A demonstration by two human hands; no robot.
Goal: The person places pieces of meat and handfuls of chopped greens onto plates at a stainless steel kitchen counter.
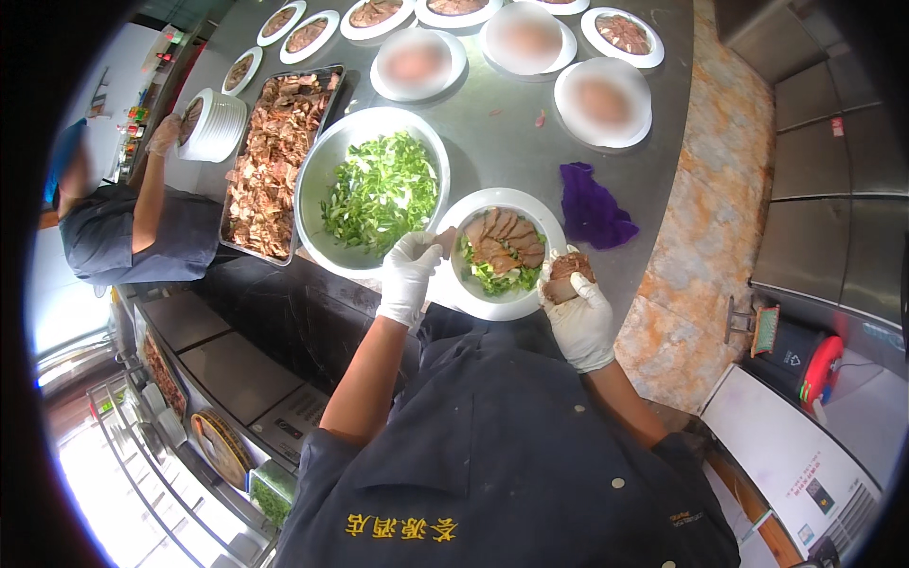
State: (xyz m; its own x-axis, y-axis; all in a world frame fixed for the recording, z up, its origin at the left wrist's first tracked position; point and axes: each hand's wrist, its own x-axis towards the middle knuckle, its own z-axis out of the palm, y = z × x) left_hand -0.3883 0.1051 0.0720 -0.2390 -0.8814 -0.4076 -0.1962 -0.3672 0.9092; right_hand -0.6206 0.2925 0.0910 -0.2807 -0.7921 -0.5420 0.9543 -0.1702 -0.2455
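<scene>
Both hands wear white disposable gloves. My left hand [407,277] pinches a thin slice of cooked meat [444,243] at the left rim of a white plate [456,298]. Sliced meat [508,240] fans out on that plate over chopped greens [497,282]. At the plate's right side, my right hand [581,312] holds a stack of meat slices [568,277], thumb over its near face. A large metal bowl [304,206] of chopped green vegetables [383,188] stands just beyond my left hand. Right of the plate lies a crumpled purple cloth [595,207].
Left of the bowl is a metal tray [290,257] heaped with sliced meat [273,163]. Several plated portions [623,35] stand across the steel table [490,149]. A co-worker [149,220] at the left has a gloved hand by a stack of white plates [220,128].
</scene>
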